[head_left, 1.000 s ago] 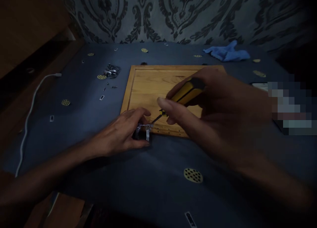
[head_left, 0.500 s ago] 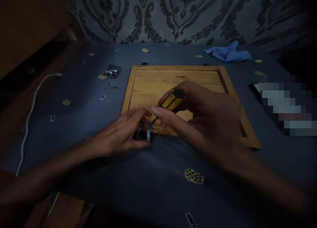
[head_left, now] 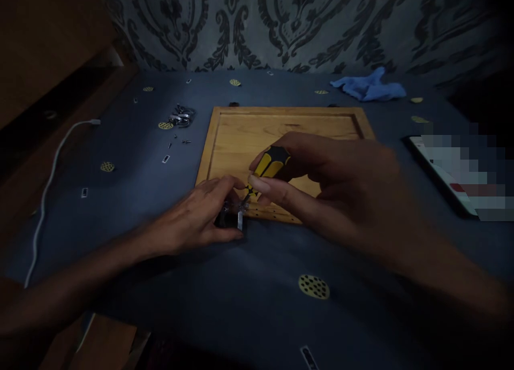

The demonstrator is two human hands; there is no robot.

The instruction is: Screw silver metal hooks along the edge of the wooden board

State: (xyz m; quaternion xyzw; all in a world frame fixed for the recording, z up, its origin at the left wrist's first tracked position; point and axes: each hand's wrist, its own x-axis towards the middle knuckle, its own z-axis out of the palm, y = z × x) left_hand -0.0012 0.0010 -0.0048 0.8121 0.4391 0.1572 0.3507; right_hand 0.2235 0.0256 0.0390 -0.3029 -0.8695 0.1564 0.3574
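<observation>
Nearest to us there's just the dark blue tablecloth [head_left: 249, 284]. Then our left hand [head_left: 196, 214] is clamped down on a small metal bracket [head_left: 236, 216] sitting against the near edge of the wooden board [head_left: 249, 129], by its left corner — fingers closed around it. Our right hand [head_left: 345, 182] grips a yellow-and-black screwdriver [head_left: 270, 164], tip down on that bracket. Further back on the left, a little pile of loose metal hardware [head_left: 181, 115]; far right, a crumpled blue rag [head_left: 367, 87].

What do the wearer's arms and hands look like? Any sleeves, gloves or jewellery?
Both are bare. The left hand and right hand show no gloves, rings or markings; the left forearm and right forearm show no sleeves, watch or band. Dim light and blur could hide small details.
</observation>
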